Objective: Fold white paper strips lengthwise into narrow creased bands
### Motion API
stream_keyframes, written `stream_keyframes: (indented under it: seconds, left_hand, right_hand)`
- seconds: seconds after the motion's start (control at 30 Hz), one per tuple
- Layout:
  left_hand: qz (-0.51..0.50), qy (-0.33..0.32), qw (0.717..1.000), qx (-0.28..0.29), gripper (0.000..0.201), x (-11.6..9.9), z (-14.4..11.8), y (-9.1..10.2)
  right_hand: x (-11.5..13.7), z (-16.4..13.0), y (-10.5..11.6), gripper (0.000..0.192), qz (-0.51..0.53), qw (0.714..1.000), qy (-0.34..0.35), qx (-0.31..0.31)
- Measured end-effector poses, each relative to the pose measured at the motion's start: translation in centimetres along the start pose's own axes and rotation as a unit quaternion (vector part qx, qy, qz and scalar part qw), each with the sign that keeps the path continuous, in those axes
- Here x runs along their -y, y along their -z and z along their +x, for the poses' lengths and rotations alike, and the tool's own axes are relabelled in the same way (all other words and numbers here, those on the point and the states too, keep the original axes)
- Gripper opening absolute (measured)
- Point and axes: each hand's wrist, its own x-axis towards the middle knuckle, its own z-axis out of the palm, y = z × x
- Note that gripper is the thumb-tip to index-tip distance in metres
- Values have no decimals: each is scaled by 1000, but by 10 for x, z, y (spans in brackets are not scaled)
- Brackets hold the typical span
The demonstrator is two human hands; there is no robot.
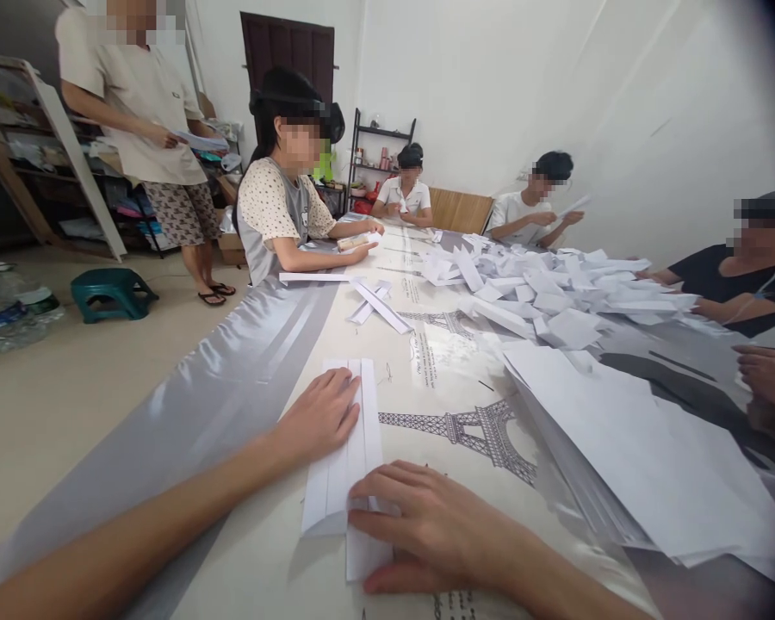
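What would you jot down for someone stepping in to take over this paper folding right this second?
Left hand: flat, pressing the far part of the folded paper strip on the table.
Right hand: fingers laid across the strip's near end, holding the fold down. Neither hand has a closed grip.
Done: the sheet is folded lengthwise into a long narrow strip with several creases showing.
Left: it does not yet look like the finished pieces in the heap of folded paper farther up the table.
Stack of unfolded white sheets: to the right, within reach.
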Motion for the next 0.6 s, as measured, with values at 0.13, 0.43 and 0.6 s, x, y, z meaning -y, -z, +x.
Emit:
stream_keyframes:
  seconds: [0.13,0.43,0.6]
  left_hand:
    - [6,3,1000,6,38,-1,0,1]
    - [5,10,1000,15,38,-4,2,4]
    - [13,11,1000,16,38,-4,2,4]
  right_hand:
    - [2,-1,-2,44,-47,997,40,-49]
    - [13,-1,-9,16,-73,992,79,-59]
    - [15,0,-13,9,-61,992,70,-81]
